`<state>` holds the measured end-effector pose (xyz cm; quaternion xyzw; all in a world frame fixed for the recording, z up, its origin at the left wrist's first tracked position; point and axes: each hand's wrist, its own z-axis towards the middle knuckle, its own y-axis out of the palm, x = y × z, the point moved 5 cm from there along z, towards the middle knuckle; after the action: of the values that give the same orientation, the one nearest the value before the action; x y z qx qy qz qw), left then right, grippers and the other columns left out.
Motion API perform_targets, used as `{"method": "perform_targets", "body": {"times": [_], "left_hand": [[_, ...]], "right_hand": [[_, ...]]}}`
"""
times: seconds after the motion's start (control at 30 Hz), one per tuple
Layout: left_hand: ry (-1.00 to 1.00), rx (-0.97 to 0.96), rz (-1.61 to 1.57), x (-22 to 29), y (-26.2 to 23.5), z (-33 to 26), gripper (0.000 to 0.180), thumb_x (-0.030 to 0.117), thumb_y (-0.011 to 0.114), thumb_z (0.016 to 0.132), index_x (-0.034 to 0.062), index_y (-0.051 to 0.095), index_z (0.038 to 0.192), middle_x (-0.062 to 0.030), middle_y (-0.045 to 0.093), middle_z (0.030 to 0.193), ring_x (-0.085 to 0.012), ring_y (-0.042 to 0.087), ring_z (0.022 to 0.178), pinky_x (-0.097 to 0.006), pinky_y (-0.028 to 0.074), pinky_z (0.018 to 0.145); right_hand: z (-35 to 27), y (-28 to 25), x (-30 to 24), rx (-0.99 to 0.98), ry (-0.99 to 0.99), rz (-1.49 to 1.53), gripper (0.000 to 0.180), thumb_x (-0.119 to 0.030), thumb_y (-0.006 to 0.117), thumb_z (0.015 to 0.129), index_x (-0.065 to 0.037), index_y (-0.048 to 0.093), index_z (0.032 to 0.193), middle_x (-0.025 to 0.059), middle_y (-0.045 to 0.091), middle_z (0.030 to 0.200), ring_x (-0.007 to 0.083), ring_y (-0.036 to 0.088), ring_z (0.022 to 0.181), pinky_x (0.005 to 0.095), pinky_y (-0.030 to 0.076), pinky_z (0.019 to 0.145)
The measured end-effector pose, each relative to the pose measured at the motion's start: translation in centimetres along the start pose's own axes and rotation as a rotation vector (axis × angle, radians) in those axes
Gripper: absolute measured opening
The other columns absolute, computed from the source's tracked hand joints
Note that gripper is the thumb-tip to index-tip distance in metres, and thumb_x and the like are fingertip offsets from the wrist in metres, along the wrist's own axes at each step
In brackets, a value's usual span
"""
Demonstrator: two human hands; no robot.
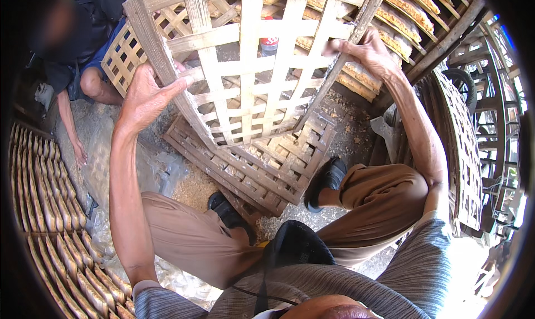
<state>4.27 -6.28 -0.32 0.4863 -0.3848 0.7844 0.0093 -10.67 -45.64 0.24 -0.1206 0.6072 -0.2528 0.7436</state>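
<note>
Both my hands hold up a woven bamboo lattice tray (251, 54) with wooden side bars, tilted in front of me. My left hand (146, 96) grips its left bar, thumb laid over the slats. On the opposite bar, my right hand (374, 56) is closed with fingers round the edge. The tray's lower end hangs just over a stack of similar lattice trays (245, 177) on the floor between my feet; I cannot tell whether they touch. Pale crumbs cling to the held tray's inner edges.
At upper left a person (92, 40) crouches, one hand near a plastic sheet (161, 168). Rows of flat brown slabs (56, 185) line the left; racked slabs (409, 6) fill the upper right. Lattice trays (460, 151) stand at right. A red-labelled bottle (269, 47) shows through the lattice.
</note>
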Motion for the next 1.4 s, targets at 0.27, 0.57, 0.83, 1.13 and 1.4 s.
{"method": "perform_targets", "body": {"times": [0.27, 0.57, 0.83, 1.13, 1.4], "left_hand": [[-0.009, 0.0, -0.021, 0.3, 0.3, 0.0, 0.027, 0.015, 0.082, 0.086, 0.0003, 0.066, 0.102, -0.0064, 0.069, 0.087, -0.0132, 0.065, 0.081, -0.03, 0.052, 0.076], [-0.019, 0.005, -0.05, 0.4, 0.3, -0.1, 0.025, 0.014, 0.082, 0.085, 0.0004, 0.068, 0.1, -0.0072, 0.07, 0.087, -0.0133, 0.066, 0.08, -0.029, 0.051, 0.076], [-0.011, 0.014, -0.019, 0.7, 0.1, -0.2, 0.023, 0.014, 0.082, 0.085, 0.0013, 0.069, 0.099, -0.007, 0.071, 0.086, -0.013, 0.066, 0.08, -0.03, 0.052, 0.076], [-0.002, 0.008, -0.058, 0.7, 0.3, -0.2, 0.023, 0.015, 0.082, 0.085, 0.0014, 0.069, 0.098, -0.0054, 0.071, 0.084, -0.0115, 0.065, 0.078, -0.029, 0.051, 0.074], [-0.002, 0.008, -0.06, 0.2, 0.2, 0.1, 0.025, 0.015, 0.083, 0.084, 0.0006, 0.069, 0.097, -0.0044, 0.069, 0.084, -0.0107, 0.064, 0.077, -0.029, 0.05, 0.072]], "right_hand": [[-0.1, -1.5, -0.8, -0.005, -0.051, -0.05, 0.022, -0.023, 0.074, 0.095, -0.004, 0.079, 0.104, 0.0058, 0.08, 0.093, 0.0019, 0.062, 0.071, 0.0206, 0.05, 0.067], [0.0, -0.8, -2.1, -0.04, -0.085, -0.072, 0.022, -0.011, 0.074, 0.094, -0.001, 0.075, 0.113, 0.0095, 0.08, 0.098, 0.0123, 0.073, 0.095, 0.0318, 0.057, 0.089], [-0.2, -3.0, -2.1, 0.212, -0.077, -0.032, 0.03, -0.031, 0.072, 0.098, -0.003, 0.071, 0.109, 0.0016, 0.072, 0.087, 0.0071, 0.063, 0.075, 0.0255, 0.053, 0.068], [0.2, -2.3, -1.9, 0.174, 0.05, -0.022, 0.036, -0.037, 0.075, 0.096, -0.003, 0.073, 0.107, 0.0029, 0.073, 0.086, 0.0064, 0.064, 0.075, 0.0279, 0.053, 0.067], [0.1, -2.4, -3.7, 0.092, -0.095, 0.179, 0.052, -0.027, 0.08, 0.091, -0.006, 0.062, 0.135, 0.0076, 0.074, 0.12, 0.0165, 0.07, 0.11, 0.0373, 0.061, 0.096]]}}
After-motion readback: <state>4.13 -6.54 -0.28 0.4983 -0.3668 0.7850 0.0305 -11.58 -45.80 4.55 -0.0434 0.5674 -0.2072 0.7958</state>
